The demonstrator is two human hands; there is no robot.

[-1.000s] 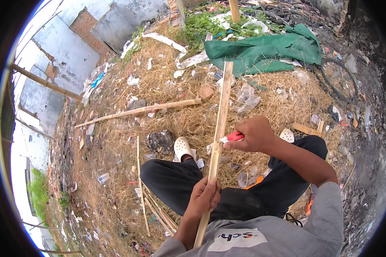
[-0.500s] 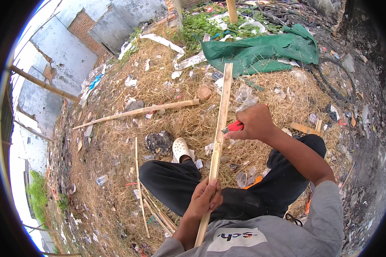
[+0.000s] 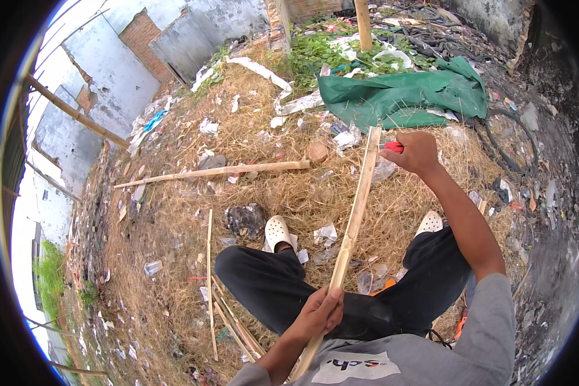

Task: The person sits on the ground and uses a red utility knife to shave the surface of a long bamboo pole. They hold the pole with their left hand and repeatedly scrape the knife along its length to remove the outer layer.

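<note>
A long split bamboo strip (image 3: pixel 356 219) runs from my lap up and slightly right, its pale inner face showing. My left hand (image 3: pixel 320 311) is wrapped round its lower part, near my lap. In my right hand (image 3: pixel 415 153) is a red utility knife (image 3: pixel 394 147), gripped in a closed fist. The knife's blade end is beside the right edge of the strip, close to its far end; whether it touches the bamboo I cannot tell.
Another bamboo piece (image 3: pixel 219 172) lies across the dry grass at left. Several thin strips (image 3: pixel 238 326) lie beside my left leg. A dark stone (image 3: pixel 245 220) sits near my left clog (image 3: pixel 277 231). Beyond the strip is a green tarp (image 3: pixel 405 96), with a black hose (image 3: pixel 518 168) to its right.
My right hand with the knife has moved up and right along the strip toward its far end. The strip now leans further right and its far end sits lower in view.
</note>
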